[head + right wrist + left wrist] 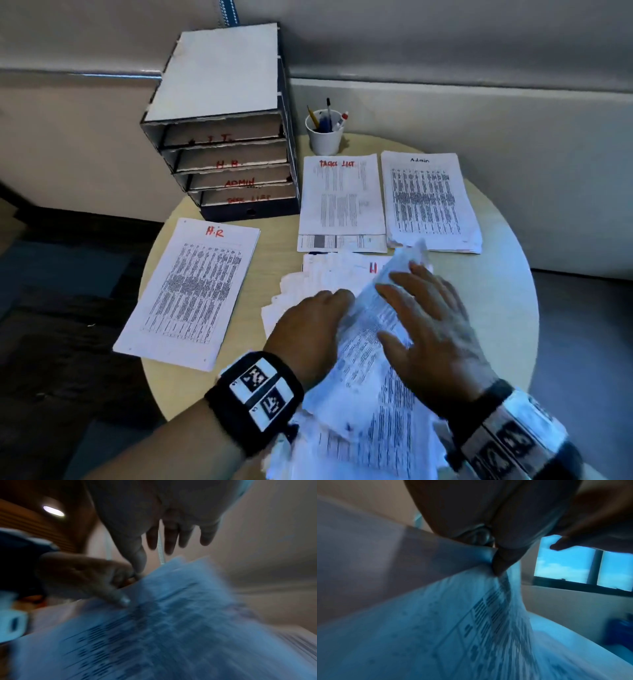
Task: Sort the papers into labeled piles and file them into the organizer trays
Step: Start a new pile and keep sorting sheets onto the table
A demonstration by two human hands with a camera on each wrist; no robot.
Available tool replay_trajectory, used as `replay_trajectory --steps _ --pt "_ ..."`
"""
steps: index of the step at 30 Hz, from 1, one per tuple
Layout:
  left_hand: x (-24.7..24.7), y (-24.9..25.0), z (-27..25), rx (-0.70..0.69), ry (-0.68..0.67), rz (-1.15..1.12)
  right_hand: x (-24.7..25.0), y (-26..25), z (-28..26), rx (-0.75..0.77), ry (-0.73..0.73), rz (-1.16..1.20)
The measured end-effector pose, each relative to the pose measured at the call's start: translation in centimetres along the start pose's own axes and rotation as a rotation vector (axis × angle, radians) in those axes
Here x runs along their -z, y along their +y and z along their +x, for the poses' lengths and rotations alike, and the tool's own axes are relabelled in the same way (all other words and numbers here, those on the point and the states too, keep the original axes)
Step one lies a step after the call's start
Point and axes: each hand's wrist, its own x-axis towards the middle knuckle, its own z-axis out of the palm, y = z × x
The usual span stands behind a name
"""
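A loose heap of printed papers [318, 277] lies at the front middle of the round table [500, 308]. My left hand [342, 301] pinches the left edge of a printed sheet [363, 346] lifted off the heap; the left wrist view shows the thumb [498, 562] on that sheet [471, 628]. My right hand [411, 298] hovers over the sheet's right side, fingers straight and spread; its fingers [169, 540] hold nothing in the right wrist view. Sorted piles lie flat: H.R [191, 291] at left, Task List [340, 195] and Admin [428, 202] at the back.
A cardboard organizer [219, 85] stands at the back left with four trays marked I.T., H.R., ADMIN and TASK LIST. A white cup [324, 137] of pens sits right of it. The wall runs close behind the table. Dark floor lies to the left.
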Motion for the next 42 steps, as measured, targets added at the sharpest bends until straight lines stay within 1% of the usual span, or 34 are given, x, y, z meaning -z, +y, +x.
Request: replay_trajectory --steps 1,2,4,5,7,8,9,10,11,12,13,14,15,16,17,18,19,21,22,24,28,30,31,33,34,36,39,42 --pt "1.0 1.0 0.1 -0.121 0.006 0.078 0.4 -0.9 0.9 0.066 -0.079 -0.068" --pt "1.8 1.6 0.2 -0.208 0.01 0.142 0.5 -1.6 1.8 0.078 -0.161 -0.131" --pt "3.2 2.8 0.3 -0.3 0.015 0.215 1.3 -2.6 3.6 0.046 -0.29 -0.228" --pt "3.8 2.8 0.3 -0.309 0.031 0.233 1.8 -2.8 4.2 0.022 -0.37 -0.258" --pt "4.8 1.7 0.2 -0.293 0.129 0.255 2.4 -2.2 4.9 -0.051 -0.532 -0.251" --pt "5.3 0.5 0.2 -0.25 0.213 0.263 2.7 -1.6 4.9 -0.111 -0.563 -0.213" --pt "5.8 -1.1 -0.1 -0.165 0.305 0.259 2.9 -0.8 4.7 -0.199 -0.571 -0.139" --pt "6.6 -2.7 -0.5 -0.051 0.392 0.234 3.1 0.3 4.3 -0.287 -0.531 -0.019" --pt "7.3 -4.1 -1.1 0.088 0.463 0.183 3.7 1.2 4.0 -0.376 -0.456 0.097" --pt "7.7 -5.6 -1.7 0.245 0.52 0.083 3.8 2.5 3.5 -0.449 -0.374 0.202" --pt "8.0 -6.3 -2.2 0.398 0.531 -0.078 4.6 2.9 3.2 -0.506 -0.3 0.286" --pt "7.9 -6.8 -2.5 0.534 0.465 -0.309 5.2 3.0 3.1 -0.541 -0.252 0.351" --pt "7.9 -6.4 -2.8 0.611 0.35 -0.602 6.0 2.6 3.1 -0.555 -0.214 0.416" --pt "7.7 -5.5 -2.9 0.62 0.208 -0.889 6.6 2.0 3.3 -0.562 -0.159 0.515" --pt "7.6 -4.5 -2.9 0.586 0.098 -1.088 6.8 1.4 3.4 -0.571 -0.121 0.628" --pt "7.7 -3.4 -2.8 0.498 0.058 -1.163 7.0 0.7 3.6 -0.576 -0.092 0.713" --pt "7.8 -2.3 -2.5 0.401 0.092 -1.129 7.0 0.2 3.7 -0.576 -0.074 0.756" --pt "8.4 -0.6 -1.4 0.283 0.278 -1.003 6.5 -0.1 3.8 -0.569 -0.015 0.724" --pt "8.7 -0.1 -0.9 0.25 0.34 -1.0 6.2 0.0 3.7 -0.562 0.021 0.702" --pt "9.0 0.5 -0.6 0.197 0.421 -1.014 5.6 -0.1 3.5 -0.588 0.103 0.743" --pt "8.4 1.6 -1.7 0.125 0.513 -1.048 4.2 -1.0 2.2 -0.62 0.268 0.792" --pt "7.5 1.5 -2.4 0.133 0.526 -1.07 3.6 -1.2 0.9 -0.616 0.297 0.78" --pt "7.0 1.1 -2.9 0.154 0.525 -1.066 3.1 -1.3 0.3 -0.625 0.283 0.769" --pt "5.5 0.1 -3.3 0.243 0.49 -1.066 2.2 -0.9 -1.0 -0.659 0.23 0.742" --pt "4.8 -0.4 -3.4 0.288 0.459 -1.083 1.7 -0.6 -1.6 -0.672 0.194 0.767" --pt "3.7 -1.2 -3.6 0.343 0.386 -1.098 1.1 -0.8 -2.1 -0.719 0.158 0.895" --pt "3.5 -0.9 -3.1 0.315 0.325 -1.084 1.4 -1.7 -1.2 -0.765 0.16 0.995" --pt "4.3 -0.4 -2.5 0.283 0.325 -1.082 2.5 -2.9 0.2 -0.673 0.17 1.031"
